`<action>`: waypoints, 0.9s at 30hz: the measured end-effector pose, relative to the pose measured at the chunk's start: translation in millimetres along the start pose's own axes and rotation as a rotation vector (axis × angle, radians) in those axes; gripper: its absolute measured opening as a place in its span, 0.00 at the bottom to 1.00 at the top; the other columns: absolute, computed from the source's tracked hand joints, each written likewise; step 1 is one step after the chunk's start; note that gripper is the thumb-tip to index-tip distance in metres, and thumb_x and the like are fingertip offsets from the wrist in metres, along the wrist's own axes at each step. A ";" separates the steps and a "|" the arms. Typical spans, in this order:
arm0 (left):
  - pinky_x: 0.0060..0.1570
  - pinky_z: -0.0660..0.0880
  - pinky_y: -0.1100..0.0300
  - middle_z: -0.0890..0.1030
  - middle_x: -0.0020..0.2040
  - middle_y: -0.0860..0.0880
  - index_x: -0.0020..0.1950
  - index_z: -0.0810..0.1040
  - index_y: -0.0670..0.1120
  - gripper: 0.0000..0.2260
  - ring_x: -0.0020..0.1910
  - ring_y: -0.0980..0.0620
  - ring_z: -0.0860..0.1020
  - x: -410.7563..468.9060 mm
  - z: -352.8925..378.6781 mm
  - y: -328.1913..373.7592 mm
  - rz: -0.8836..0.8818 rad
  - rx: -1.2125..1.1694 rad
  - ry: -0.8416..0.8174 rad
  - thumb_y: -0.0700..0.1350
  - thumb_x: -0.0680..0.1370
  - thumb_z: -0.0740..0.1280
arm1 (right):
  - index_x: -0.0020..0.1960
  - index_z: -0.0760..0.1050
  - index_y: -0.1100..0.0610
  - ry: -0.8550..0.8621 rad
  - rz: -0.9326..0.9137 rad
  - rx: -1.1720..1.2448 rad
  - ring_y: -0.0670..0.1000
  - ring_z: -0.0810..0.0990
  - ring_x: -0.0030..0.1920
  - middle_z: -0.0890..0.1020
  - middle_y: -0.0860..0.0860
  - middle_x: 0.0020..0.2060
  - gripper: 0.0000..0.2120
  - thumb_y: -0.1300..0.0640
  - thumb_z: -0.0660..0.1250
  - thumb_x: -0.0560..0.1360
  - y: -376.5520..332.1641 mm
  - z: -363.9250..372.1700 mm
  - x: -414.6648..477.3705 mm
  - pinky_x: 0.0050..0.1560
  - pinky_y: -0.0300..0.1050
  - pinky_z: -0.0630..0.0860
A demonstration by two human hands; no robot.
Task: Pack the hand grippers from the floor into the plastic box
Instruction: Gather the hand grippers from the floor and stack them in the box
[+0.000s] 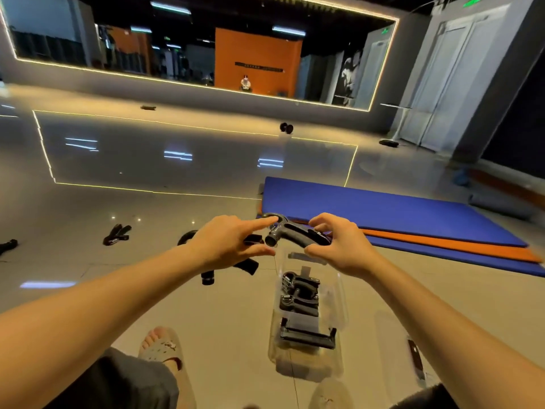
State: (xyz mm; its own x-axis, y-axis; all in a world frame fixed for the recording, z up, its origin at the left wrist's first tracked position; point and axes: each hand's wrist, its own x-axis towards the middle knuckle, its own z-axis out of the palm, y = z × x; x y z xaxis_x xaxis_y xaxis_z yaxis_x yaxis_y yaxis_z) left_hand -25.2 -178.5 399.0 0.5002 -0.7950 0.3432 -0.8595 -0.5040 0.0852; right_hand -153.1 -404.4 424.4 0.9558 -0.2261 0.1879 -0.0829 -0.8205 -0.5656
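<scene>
A black hand gripper (290, 233) hangs in the air above the clear plastic box (339, 308). My right hand (339, 246) grips its handle end, and my left hand (233, 243) pinches its looped spring end between forefinger and thumb. The box stands on the floor between my arms and holds two black grippers (299, 293). Another gripper (247, 265) lies on the floor partly under my left hand. One more gripper (116, 234) lies further left, and a dark piece (8, 245) shows at the left edge.
A blue and orange mat stack (398, 219) lies to the right. The box's clear lid (413, 358) lies by my right forearm. My sandalled foot (160, 346) is near the front. A dumbbell (286, 127) and a mirror wall are far back.
</scene>
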 end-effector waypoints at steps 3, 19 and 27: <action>0.35 0.65 0.71 0.72 0.35 0.58 0.78 0.60 0.61 0.32 0.30 0.61 0.70 19.8 23.2 4.2 0.063 -0.061 0.021 0.69 0.74 0.54 | 0.66 0.74 0.52 -0.009 0.058 0.023 0.49 0.80 0.53 0.80 0.53 0.62 0.25 0.53 0.77 0.72 18.7 -2.5 4.4 0.48 0.43 0.76; 0.34 0.73 0.67 0.82 0.42 0.55 0.65 0.77 0.54 0.16 0.35 0.58 0.77 117.2 65.9 -0.5 0.110 -0.355 0.070 0.58 0.80 0.63 | 0.63 0.79 0.50 0.066 0.086 0.140 0.48 0.80 0.53 0.81 0.47 0.53 0.12 0.50 0.64 0.82 84.5 -5.1 60.3 0.54 0.50 0.82; 0.38 0.72 0.63 0.80 0.40 0.56 0.53 0.79 0.51 0.11 0.38 0.57 0.78 172.6 91.4 -17.8 0.055 -0.505 -0.007 0.56 0.81 0.63 | 0.61 0.79 0.52 0.176 0.047 0.105 0.49 0.79 0.51 0.80 0.46 0.49 0.16 0.46 0.57 0.85 111.3 -2.2 93.1 0.49 0.50 0.81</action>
State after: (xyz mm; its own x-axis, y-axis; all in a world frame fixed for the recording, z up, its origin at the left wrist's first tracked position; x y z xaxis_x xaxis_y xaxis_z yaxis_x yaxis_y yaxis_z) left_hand 86.1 -337.6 371.2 0.4522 -0.8188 0.3535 -0.8273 -0.2369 0.5094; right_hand -74.0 -517.9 380.8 0.8866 -0.3591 0.2915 -0.0880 -0.7498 -0.6558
